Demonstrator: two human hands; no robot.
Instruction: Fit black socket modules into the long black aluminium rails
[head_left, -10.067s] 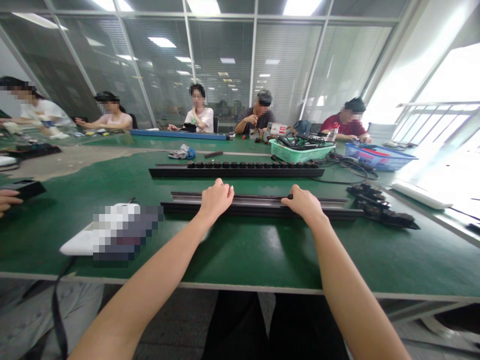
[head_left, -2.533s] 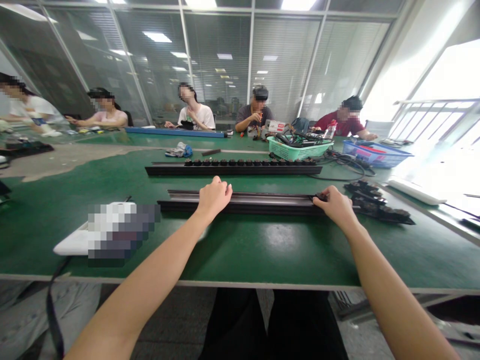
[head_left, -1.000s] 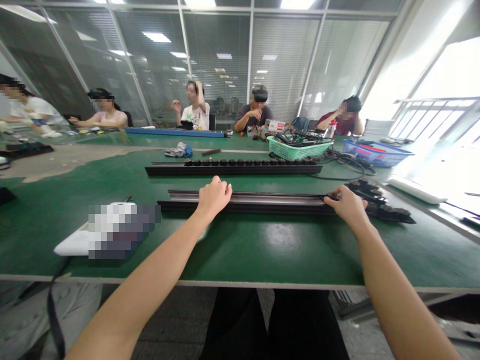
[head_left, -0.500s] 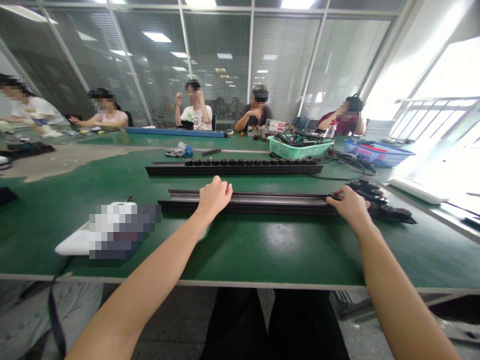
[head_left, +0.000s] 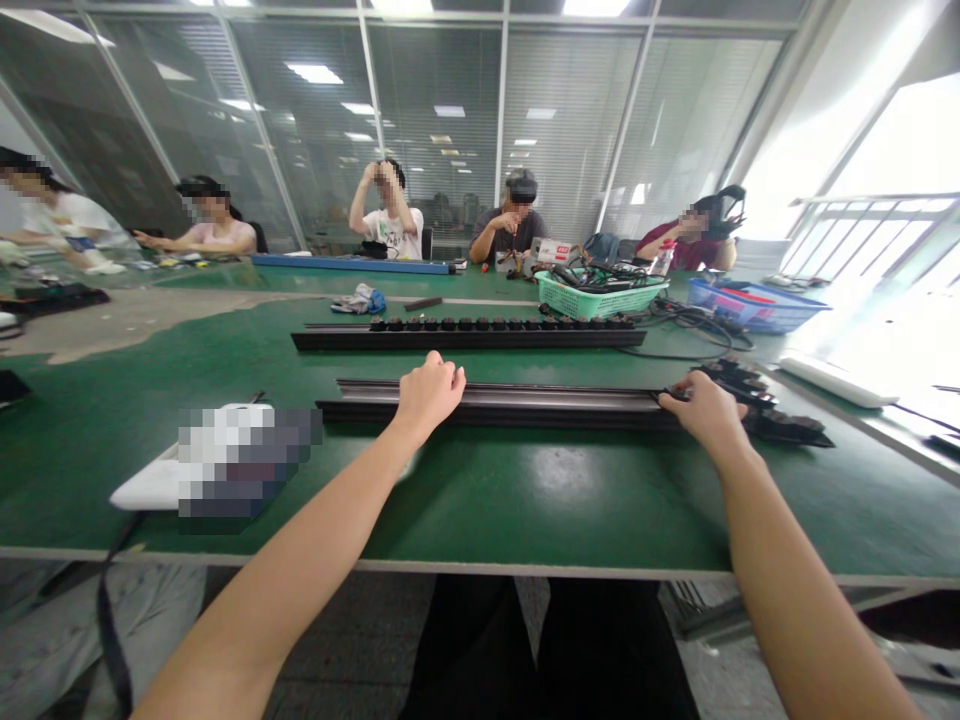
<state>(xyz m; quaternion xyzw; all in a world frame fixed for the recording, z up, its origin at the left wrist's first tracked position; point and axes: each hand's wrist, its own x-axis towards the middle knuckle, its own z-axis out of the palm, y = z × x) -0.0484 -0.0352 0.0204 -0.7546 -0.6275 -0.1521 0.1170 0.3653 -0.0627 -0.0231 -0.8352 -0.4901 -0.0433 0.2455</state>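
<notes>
A long black metal rail with a grey inner channel lies lengthwise in front of me. My left hand is closed over it left of its middle, the fingertips hidden behind the hand. At the rail's right end my right hand pinches a small black part, mostly covered by the fingers. The part sits in or just above the channel; I cannot tell which. Beyond lies a second black rail, with a row of several small black parts along its top. Close to my right hand are strips of similar black parts.
A white device with a strap is at the left on the green table. Farther back are a green basket of cables, a blue basket, a glove and a long blue bar. Several people sit opposite.
Over the last seconds my right hand has slid rightward along the rail with the small black part, only slightly in the last second. My left hand has stayed in place. Co-workers opposite moved their arms.
</notes>
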